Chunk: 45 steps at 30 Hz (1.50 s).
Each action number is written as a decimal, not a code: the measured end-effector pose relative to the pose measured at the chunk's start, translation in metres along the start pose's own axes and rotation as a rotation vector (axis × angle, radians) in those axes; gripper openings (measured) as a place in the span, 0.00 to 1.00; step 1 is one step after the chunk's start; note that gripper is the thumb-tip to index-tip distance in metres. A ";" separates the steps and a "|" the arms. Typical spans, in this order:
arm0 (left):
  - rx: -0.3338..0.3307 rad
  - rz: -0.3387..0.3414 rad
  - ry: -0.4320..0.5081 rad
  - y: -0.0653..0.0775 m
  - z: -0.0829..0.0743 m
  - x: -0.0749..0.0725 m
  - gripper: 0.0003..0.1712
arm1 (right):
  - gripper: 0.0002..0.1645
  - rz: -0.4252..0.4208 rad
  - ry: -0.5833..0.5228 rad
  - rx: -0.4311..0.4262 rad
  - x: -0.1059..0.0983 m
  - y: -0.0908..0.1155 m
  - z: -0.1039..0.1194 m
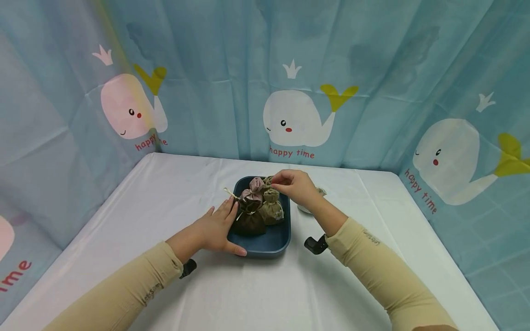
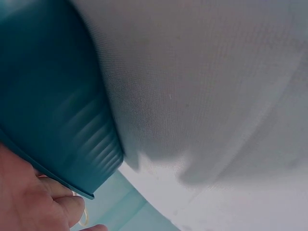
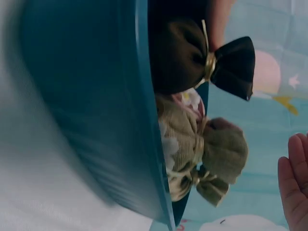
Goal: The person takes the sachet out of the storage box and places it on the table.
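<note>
A dark blue tray (image 1: 267,248) holds several small drawstring pouches. The dark brown pouch (image 1: 250,225) lies at its near left, with a pink pouch (image 1: 256,185) behind it. An olive pouch (image 1: 272,214) leans on the right, and another greenish pouch (image 3: 213,189) is at the far end. My left hand (image 1: 213,227) rests on the tray's left rim, fingers extended and thumb at the near corner. Over the far right part of the tray is my right hand (image 1: 299,186), thumb and index finger close together. The right wrist view shows its fingers (image 3: 294,178) apart from the pouch tops.
A pale pouch (image 1: 304,209) stands on the white tablecloth (image 1: 331,285) right of the tray, partly hidden by the right forearm. Behind the table hangs a blue curtain (image 1: 215,115) with whale prints. Black wrist camera mounts (image 1: 316,245) stick out below the sleeves.
</note>
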<state>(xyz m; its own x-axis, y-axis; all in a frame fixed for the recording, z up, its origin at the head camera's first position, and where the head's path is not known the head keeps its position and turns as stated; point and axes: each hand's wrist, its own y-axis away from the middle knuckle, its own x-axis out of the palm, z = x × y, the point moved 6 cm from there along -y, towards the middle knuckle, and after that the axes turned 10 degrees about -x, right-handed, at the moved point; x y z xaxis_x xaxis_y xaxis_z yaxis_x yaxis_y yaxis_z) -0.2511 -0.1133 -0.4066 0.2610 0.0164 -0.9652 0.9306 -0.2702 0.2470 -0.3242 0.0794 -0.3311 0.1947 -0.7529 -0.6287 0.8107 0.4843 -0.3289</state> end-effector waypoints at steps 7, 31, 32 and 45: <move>0.008 -0.003 0.004 0.000 0.000 -0.002 0.77 | 0.12 0.140 0.005 -0.035 0.021 -0.007 0.006; 0.012 -0.010 0.010 -0.005 0.000 0.002 0.78 | 0.12 0.434 0.136 -0.027 0.059 -0.016 0.005; 0.011 -0.009 0.012 -0.005 0.000 0.002 0.78 | 0.11 0.438 0.146 -0.018 0.060 -0.016 0.004; 0.007 -0.015 0.011 -0.002 0.001 0.002 0.79 | 0.03 0.383 0.232 -0.036 0.062 -0.016 0.007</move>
<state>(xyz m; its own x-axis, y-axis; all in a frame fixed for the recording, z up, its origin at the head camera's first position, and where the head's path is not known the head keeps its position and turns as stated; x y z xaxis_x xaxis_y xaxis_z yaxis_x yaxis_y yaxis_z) -0.2531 -0.1137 -0.4091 0.2499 0.0308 -0.9678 0.9325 -0.2768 0.2320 -0.3213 0.0226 -0.3600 0.3452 -0.3985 -0.8497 0.6837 0.7270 -0.0632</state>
